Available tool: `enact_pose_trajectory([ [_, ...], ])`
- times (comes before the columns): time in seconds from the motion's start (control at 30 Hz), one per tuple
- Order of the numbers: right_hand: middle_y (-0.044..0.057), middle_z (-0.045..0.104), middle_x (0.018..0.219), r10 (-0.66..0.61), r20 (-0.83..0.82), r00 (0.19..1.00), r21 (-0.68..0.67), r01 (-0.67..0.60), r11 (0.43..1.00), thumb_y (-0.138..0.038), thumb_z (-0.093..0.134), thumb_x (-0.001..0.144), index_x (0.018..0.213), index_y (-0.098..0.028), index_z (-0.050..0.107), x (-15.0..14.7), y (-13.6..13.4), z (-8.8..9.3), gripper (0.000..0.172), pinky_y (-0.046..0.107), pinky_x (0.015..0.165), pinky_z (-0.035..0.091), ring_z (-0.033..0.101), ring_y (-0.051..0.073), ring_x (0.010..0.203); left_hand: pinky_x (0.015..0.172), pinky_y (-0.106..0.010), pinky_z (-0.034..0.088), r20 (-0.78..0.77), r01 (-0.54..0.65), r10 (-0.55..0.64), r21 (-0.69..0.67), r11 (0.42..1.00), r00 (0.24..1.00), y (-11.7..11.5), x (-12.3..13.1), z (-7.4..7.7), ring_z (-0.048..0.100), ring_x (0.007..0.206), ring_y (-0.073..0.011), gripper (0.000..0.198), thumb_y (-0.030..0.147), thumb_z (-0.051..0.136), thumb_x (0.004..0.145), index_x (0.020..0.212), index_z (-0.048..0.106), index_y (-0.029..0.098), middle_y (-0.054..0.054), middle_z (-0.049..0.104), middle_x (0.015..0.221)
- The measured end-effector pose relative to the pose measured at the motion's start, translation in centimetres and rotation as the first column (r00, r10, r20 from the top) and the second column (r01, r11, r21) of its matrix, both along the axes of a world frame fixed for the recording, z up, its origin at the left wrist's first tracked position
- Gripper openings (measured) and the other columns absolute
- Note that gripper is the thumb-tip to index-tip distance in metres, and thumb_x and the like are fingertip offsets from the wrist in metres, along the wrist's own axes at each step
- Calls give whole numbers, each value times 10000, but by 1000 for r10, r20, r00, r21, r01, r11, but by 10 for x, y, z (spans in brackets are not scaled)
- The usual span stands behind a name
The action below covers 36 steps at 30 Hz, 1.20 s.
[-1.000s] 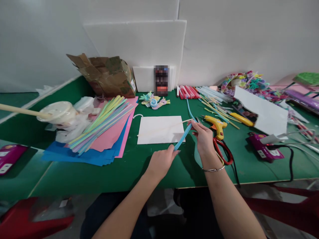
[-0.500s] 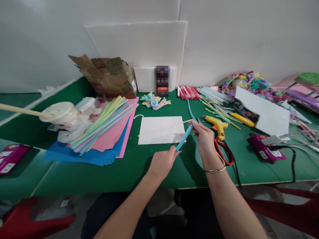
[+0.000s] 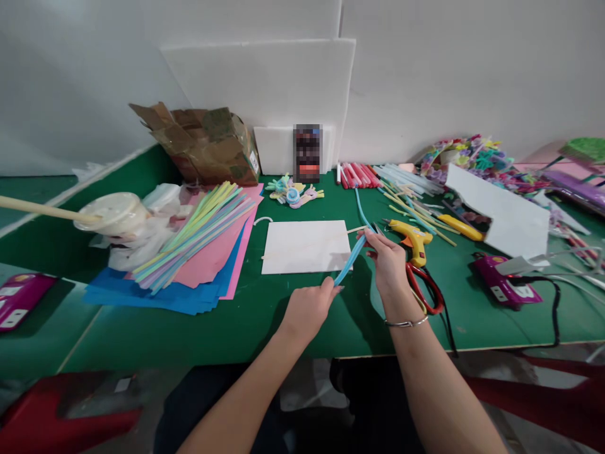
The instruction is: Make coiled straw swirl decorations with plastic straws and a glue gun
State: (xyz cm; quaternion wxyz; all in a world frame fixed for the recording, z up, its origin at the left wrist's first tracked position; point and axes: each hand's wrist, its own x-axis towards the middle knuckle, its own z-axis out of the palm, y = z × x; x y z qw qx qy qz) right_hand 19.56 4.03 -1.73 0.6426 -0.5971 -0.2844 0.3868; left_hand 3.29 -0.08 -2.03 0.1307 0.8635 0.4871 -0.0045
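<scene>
1. Pastel strips (image 3: pixel 198 233), one bundle: fanned over coloured sheets (image 3: pixel 236 277), well apart from the hands.
2. White board (image 3: pixel 302 255), one: flat on the green table (image 3: pixel 246 337); a thin pale stick (image 3: pixel 355 230) lies across it, its far end near the right fingertips.
3. Left hand (image 3: pixel 307 310): thumb and curled fingers clenched on the near end of the blue strips. Advice: a firm, even grip should stop the strips slipping apart.
4. Blue strips (image 3: pixel 350 258), apparently more than one; exact count cannot be told. Location: slanting between the two hands, across the board's near right corner. A blue length runs on beyond the right hand towards the red sticks (image 3: pixel 358 175). Advice: best kept side by side, straight and untwisted, with light tension only, since they look bendable.
5. Right hand (image 3: pixel 388 260): thumb and fingertips pinching the far end of the strips. Advice: a fingertip pinch probably suits fine alignment.
6. Glue gun (image 3: pixel 416 241), yellow, and red-handled scissors (image 3: pixel 437 295): just beside the right hand; best kept clear of the wrist.
</scene>
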Motion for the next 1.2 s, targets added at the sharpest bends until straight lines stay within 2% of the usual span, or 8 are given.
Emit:
enact_pose_trajectory([
  [0.23,19,697,724,-1,9,1000,3,1,1000,-418,699,604,673,-213,741,0,-1,0,221,254,543,339,543,140,665,443,-251,324,24,-53,54,-31,998,998,-1,0,1,637,572,-227,404,396,230,953,930,552,153,-64,630,610],
  [0.37,27,702,727,11,11,1000,6,-11,1000,-410,703,605,681,-210,742,-2,-1,-2,217,258,544,345,563,155,687,450,-254,320,196,-116,146,-156,981,970,0,-2,2,604,542,-208,337,429,336,920,817,535,177,-36,604,596],
  [0.53,38,705,732,60,-7,998,-12,-60,998,-424,719,581,667,-204,740,-5,1,-3,237,260,543,340,562,162,696,503,-233,407,635,-4,346,-474,880,691,3,-4,-5,559,511,-130,322,436,321,907,827,514,192,12,579,597],
  [0.67,43,702,727,128,-16,992,-15,-128,992,-429,719,584,644,-196,733,-11,-1,-1,240,262,560,341,545,152,685,450,-215,410,674,36,508,-619,784,536,6,-3,-10,524,449,-110,267,362,319,894,844,507,180,26,545,555],
  [0.77,34,690,696,116,11,993,-9,-116,993,-423,707,593,640,-196,731,-13,-2,1,232,272,579,345,532,147,668,435,-210,402,638,-13,544,-642,767,545,6,-3,-7,508,412,-109,247,313,317,886,764,488,182,41,504,480],
  [0.97,25,674,652,111,55,992,5,-111,994,-403,693,604,630,-202,733,-11,-1,3,206,289,603,361,505,145,637,504,-228,414,627,-88,429,-499,862,650,6,-7,-3,525,468,-123,283,336,317,898,760,519,192,39,505,470],
  [1.1,30,694,687,169,51,984,-7,-169,986,-393,690,614,628,-211,734,-20,-4,4,189,285,606,369,508,145,642,579,-239,451,676,-47,432,-508,860,597,9,-9,-5,605,635,-146,265,362,343,892,891,545,190,-6,622,661],
  [1.2,25,688,665,210,55,976,-9,-210,978,-394,676,625,628,-211,733,-38,-10,5,192,280,588,376,500,143,620,541,-235,425,687,-92,436,-477,874,581,11,-10,-6,555,554,-129,249,369,360,885,955,526,197,23,555,621],
])
